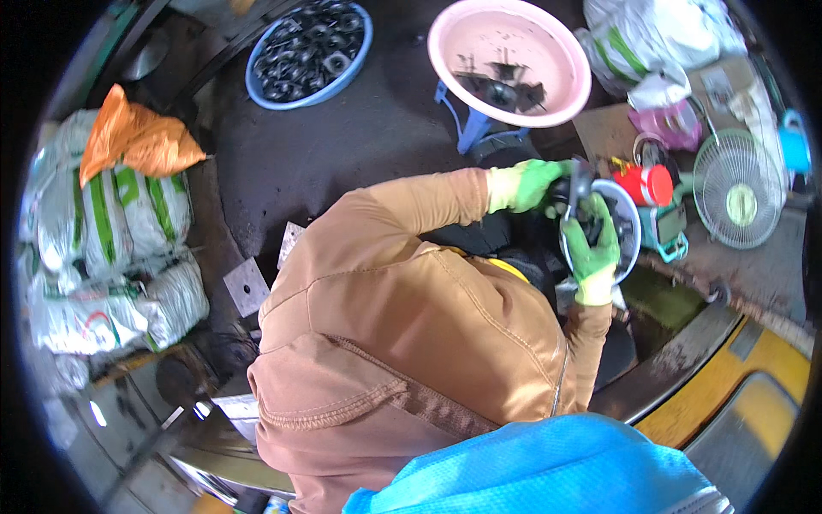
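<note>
While room is tight around the pale bucket (634, 224), a slip looks the main worry

Beyond the pale bucket, the pink basin (561, 51) on its blue stool (473, 133) could be jolted if the left arm swings far forward. To the bucket's right, a wide elbow sweep could catch the fan (741, 206) or, nearer in, the red container (648, 185). The smallest thing seems the likeliest to go astray: the black part (580, 182), above the bucket's left edge. The left hand (529, 184), in a green glove, grips it; blur and dark colours leave me unable to tell whether the right hand (597, 251), fingers curled at the part's near side, bears on it too. Slack gloves or a one-sided hold could let it drop outside the bucket.

For movement, the widest room is over the dark floor (300, 146), well left of the bucket, with the blue basin (369, 43) at its far side. On the bucket's near side, a metal ledge (685, 358) limits the right elbow. Tightest of all is the bucket's own rim, just beside the right glove.
</note>
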Motion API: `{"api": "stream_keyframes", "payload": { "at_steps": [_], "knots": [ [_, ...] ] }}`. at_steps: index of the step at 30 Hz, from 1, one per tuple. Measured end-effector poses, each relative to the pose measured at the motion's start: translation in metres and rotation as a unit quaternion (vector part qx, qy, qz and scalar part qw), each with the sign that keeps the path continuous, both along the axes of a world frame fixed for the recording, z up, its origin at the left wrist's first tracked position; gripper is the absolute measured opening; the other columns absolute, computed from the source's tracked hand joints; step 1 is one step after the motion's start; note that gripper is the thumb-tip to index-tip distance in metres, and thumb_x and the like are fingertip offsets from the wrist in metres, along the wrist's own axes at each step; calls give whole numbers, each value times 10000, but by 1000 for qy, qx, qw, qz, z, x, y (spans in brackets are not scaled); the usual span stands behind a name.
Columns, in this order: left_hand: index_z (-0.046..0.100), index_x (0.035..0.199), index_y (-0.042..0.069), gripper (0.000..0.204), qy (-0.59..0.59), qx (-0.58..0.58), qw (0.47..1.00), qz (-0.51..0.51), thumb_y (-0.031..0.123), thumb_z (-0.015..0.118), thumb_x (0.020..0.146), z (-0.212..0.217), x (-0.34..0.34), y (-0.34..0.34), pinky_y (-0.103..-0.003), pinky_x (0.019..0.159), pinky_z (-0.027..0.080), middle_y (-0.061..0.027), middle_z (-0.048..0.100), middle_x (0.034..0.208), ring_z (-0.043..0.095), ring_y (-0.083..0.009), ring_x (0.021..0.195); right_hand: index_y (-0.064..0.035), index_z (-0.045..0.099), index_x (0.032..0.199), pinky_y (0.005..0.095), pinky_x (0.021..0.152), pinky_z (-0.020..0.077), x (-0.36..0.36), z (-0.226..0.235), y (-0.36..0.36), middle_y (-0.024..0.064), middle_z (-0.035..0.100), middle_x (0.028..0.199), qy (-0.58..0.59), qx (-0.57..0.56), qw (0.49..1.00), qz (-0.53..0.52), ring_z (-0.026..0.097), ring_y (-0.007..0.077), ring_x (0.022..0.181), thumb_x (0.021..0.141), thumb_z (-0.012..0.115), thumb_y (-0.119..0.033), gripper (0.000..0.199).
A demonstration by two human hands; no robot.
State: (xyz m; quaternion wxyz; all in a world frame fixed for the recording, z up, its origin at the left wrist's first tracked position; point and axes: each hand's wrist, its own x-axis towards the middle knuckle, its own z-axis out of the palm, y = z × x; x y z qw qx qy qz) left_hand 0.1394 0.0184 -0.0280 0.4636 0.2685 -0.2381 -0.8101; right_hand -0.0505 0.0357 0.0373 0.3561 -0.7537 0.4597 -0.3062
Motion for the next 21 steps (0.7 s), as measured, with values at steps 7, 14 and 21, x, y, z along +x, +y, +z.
{"api": "stream_keyframes", "payload": {
  "at_steps": [7,14,21],
  "knots": [
    [596,987,100,149,112,99,890,432,208,521,916,-139,171,25,-386,773,501,-64,638,933,591,-222,876,-2,569,1245,164,484,272,-19,-3,-8,76,663,985,-202,204,949,-132,397,23,544,981,501,-274,385],
    [523,1315,98,510,-30,376,720,582,109,699,837,-211,247,111,-388,896,533,-83,536,1287,558,-246,1131,-31,590,1200,190,432,244,-54,-27,-12,41,627,892,-265,278,896,-225,340,41,483,963,532,-400,442],
    [539,1312,96,415,-29,485,684,544,94,606,903,-287,258,142,-322,990,463,-73,516,1351,508,-226,1218,-70,600,1138,207,420,296,-97,-50,-11,-6,625,873,-278,367,853,-246,355,52,474,979,506,-424,399]
  ]
}}
